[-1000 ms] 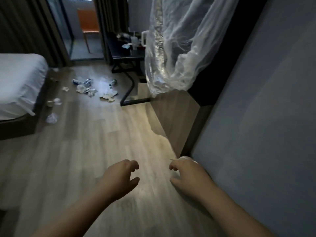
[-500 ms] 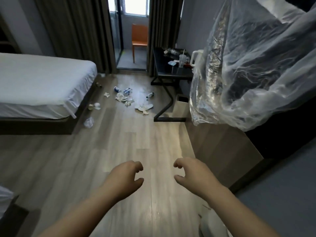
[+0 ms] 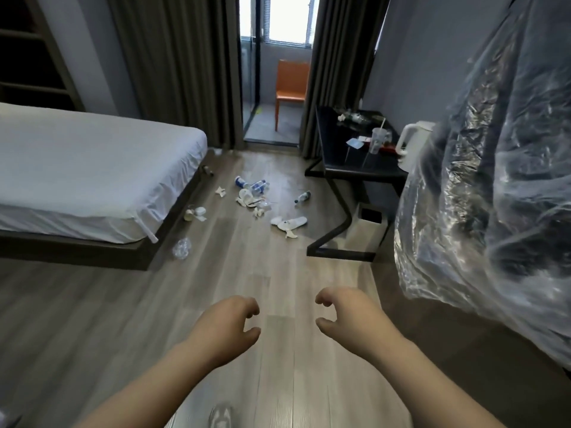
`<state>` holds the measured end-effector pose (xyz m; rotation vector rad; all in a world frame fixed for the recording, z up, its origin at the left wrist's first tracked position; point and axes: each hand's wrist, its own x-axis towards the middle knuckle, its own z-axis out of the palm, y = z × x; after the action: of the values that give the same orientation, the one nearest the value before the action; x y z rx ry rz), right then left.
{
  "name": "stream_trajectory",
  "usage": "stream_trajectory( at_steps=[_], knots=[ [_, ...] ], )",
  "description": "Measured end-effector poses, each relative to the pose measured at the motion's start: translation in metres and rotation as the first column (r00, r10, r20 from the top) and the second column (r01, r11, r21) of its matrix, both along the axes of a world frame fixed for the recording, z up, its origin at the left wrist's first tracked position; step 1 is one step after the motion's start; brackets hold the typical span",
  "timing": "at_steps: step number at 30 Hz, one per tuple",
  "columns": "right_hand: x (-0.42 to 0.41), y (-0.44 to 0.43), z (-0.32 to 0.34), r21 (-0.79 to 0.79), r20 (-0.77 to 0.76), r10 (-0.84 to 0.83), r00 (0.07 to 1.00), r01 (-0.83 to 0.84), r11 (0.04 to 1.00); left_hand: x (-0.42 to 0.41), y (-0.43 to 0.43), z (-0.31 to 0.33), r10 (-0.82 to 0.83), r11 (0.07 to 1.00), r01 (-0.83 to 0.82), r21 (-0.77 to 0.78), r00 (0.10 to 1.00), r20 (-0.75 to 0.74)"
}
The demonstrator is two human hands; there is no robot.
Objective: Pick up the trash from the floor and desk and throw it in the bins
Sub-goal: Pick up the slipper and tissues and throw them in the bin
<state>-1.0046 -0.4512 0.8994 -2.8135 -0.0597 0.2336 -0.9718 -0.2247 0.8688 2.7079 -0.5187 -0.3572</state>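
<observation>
View swung left and up vs 0.5 s ago: more of the white-sheeted bed and black metal-frame desk in frame; both hands keep the same pose. The left hand and right hand hover over the grey wood-plank floor, fingers loosely curled, narrow gap to thumbs, holding nothing.

Floor trash, i.e. scattered white paper scraps and clear plastic bottles, sits well beyond the fingertips, straight ahead. One crumpled clear plastic bottle is ahead-left of the left fingers, by the bed corner. Desk trash, incl. a clear plastic cup with straw, is far ahead-right of the right fingers. The white square bin stands under the desk. Clear plastic sheeting hangs right of the right fingers, near.
</observation>
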Motion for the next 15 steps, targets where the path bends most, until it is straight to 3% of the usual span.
stream_trajectory(
  at_steps=[15],
  knots=[
    [0.282,0.068,-0.015,-0.049,-0.079,-0.094,0.992,0.09,0.995,0.309,0.065,0.005,-0.088,0.996,0.088,0.002,0.996,-0.025]
  ],
)
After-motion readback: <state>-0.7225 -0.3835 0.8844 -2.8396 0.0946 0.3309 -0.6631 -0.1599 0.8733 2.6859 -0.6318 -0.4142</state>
